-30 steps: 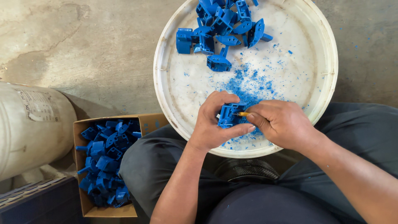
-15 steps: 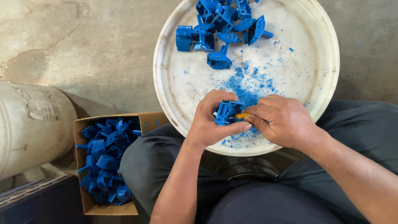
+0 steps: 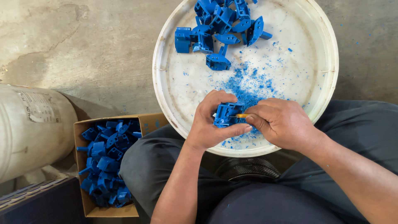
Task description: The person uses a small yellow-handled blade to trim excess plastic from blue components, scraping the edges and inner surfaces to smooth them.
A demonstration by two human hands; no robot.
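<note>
My left hand gripped a blue plastic part; my right hand pinched a small orange-tipped tool (a slip could nick my thumb).

Round tray rests on the person's lap, over the floor. Pile of plastic parts lies at the tray's far edge; loose shavings spread in its middle. Near edge: left hand and right hand meet side by side around one plastic part. Cardboard box sits on the floor left of the knee, filled with more parts. Drum lies further left, beside the box.
</note>
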